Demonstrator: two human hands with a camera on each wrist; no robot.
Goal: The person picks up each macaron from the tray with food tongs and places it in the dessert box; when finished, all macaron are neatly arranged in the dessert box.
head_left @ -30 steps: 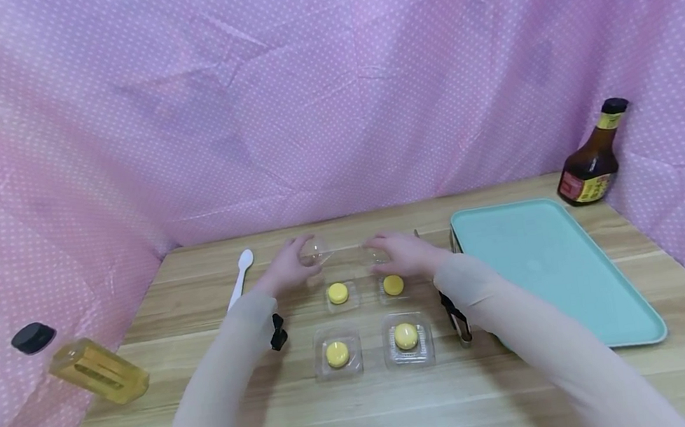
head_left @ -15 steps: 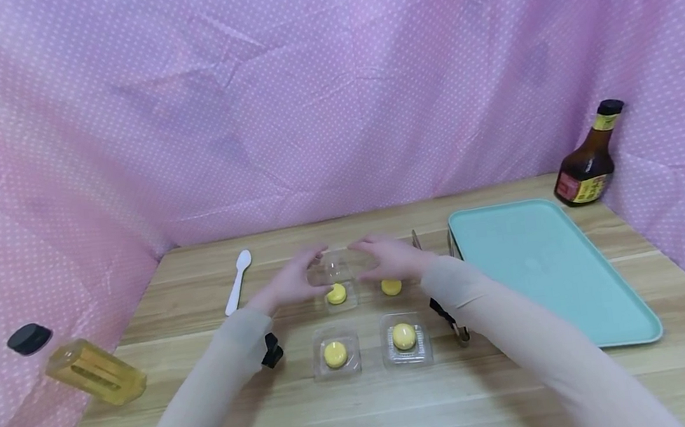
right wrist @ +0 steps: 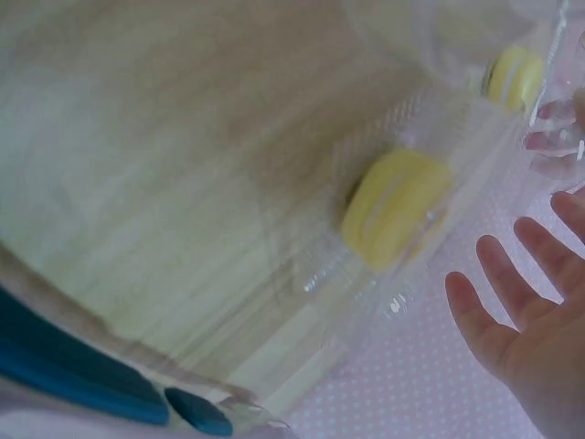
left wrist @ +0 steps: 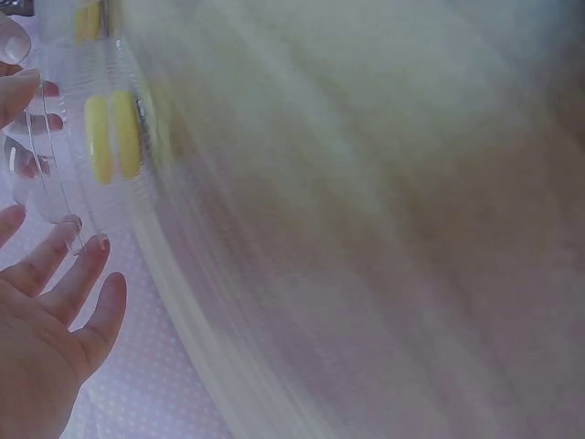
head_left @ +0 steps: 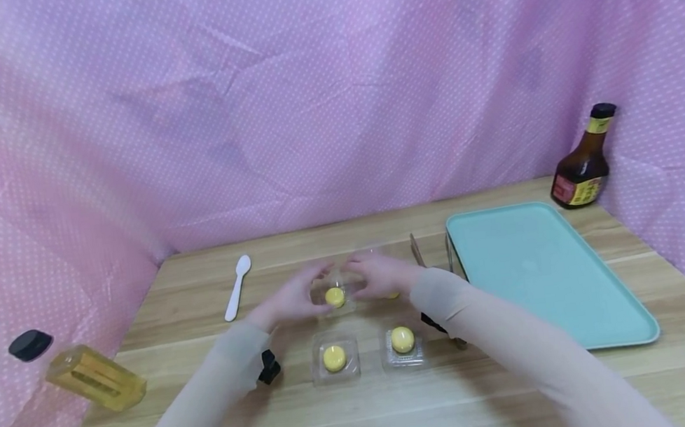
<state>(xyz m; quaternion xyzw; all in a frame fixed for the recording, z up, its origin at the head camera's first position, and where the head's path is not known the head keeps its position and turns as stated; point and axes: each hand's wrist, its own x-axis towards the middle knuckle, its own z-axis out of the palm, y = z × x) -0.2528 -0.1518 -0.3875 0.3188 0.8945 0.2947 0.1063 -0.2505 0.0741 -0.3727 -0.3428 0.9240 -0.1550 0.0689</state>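
Note:
Both hands hover around the back-left clear plastic box, which holds a yellow macaron point(head_left: 335, 297). My left hand point(head_left: 295, 295) is at its left, my right hand point(head_left: 380, 276) at its right. In the left wrist view, the left fingertips point(left wrist: 96, 245) reach the edge of the raised clear lid point(left wrist: 50, 174), fingers spread. The right wrist view shows the right fingers spread and fairly straight, nothing gripped. Behind the right hand, a second macaron point(head_left: 393, 295) in the back-right box is mostly hidden. Two more macarons, front left point(head_left: 334, 359) and front right point(head_left: 403, 340), sit in clear boxes.
A mint tray point(head_left: 530, 276) lies at the right, metal tongs point(head_left: 416, 251) beside it, partly under the right forearm. A dark sauce bottle point(head_left: 585, 168) stands far right. At left are a white spoon point(head_left: 237, 287) and a black-capped bottle of yellow liquid point(head_left: 96, 377).
The right hand has moved left from the back-right box to the back-left one. The left hand has come slightly lower, and both hands are now closer together around that box.

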